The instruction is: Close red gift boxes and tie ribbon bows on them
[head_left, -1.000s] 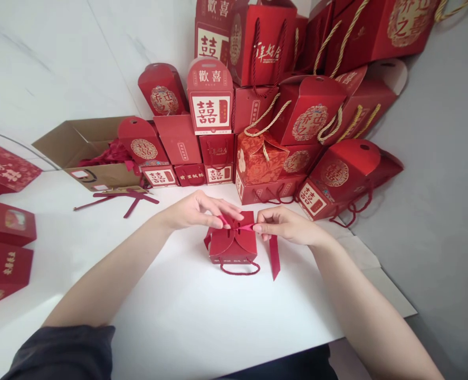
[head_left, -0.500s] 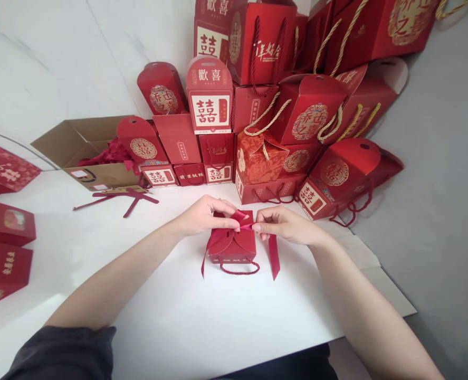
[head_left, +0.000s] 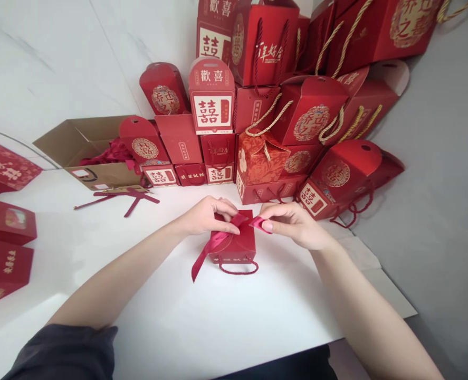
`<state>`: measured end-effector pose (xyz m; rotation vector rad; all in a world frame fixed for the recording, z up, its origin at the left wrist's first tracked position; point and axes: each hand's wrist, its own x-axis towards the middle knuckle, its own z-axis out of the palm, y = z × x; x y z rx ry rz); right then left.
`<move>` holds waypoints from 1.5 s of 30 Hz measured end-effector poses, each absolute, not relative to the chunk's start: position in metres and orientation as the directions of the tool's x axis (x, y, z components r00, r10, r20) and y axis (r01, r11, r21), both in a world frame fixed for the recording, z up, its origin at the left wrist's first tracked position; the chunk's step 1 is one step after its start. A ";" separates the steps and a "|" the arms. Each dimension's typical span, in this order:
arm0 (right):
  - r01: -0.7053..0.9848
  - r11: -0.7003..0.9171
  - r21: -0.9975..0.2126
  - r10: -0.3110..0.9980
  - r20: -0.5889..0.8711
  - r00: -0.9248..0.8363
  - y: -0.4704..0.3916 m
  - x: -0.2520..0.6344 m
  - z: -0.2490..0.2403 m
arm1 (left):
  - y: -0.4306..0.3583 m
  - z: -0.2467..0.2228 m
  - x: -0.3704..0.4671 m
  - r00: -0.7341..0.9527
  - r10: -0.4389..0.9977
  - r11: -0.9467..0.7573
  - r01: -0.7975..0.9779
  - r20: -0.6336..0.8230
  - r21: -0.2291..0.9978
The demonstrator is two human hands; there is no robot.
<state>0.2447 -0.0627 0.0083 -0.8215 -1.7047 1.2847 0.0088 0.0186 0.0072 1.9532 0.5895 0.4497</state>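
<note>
A small red gift box (head_left: 239,247) sits on the white table in front of me, its twisted cord handle (head_left: 239,271) drooping over the near side. My left hand (head_left: 212,215) is at the box's left, thumb and fingers pinching a red satin ribbon (head_left: 215,243). One tail of that ribbon hangs past the box's left edge. On the right, my right hand (head_left: 291,221) pinches a short folded end of red ribbon just off the box top. A small gap shows between this end and the part at my left hand.
Stacked red gift boxes (head_left: 212,113) with rope handles rise behind the work area. At the back left stands an open cardboard box (head_left: 87,134) with red ribbons inside. Loose ribbon strips (head_left: 129,196) lie before it. More red boxes (head_left: 6,253) stand at the far left.
My right hand has drawn a little right, away from my left hand, with the ribbon end. The right tail no longer hangs down; the left tail has swung outward and shows wider.
</note>
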 end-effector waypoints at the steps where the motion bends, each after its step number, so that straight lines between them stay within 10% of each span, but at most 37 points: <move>1: 0.019 0.301 -0.954 0.868 0.265 -0.420 -0.064 0.240 0.008 | 0.019 0.007 0.009 0.816 0.576 -0.382 0.206 0.057 0.901; 12: 0.537 0.606 -0.587 0.795 0.442 -0.415 -0.075 0.202 0.004 | 0.021 0.014 0.004 0.874 0.479 -0.423 0.151 0.079 0.893; 28: 0.425 0.375 -0.824 0.926 0.349 -0.140 -0.069 0.200 -0.006 | 0.015 0.011 0.005 0.836 0.548 -0.215 0.153 -0.010 0.965; 45: 0.396 0.504 -0.767 0.862 0.472 -0.183 -0.068 0.202 -0.013 | 0.016 0.014 0.003 0.871 0.491 -0.148 0.118 -0.031 0.982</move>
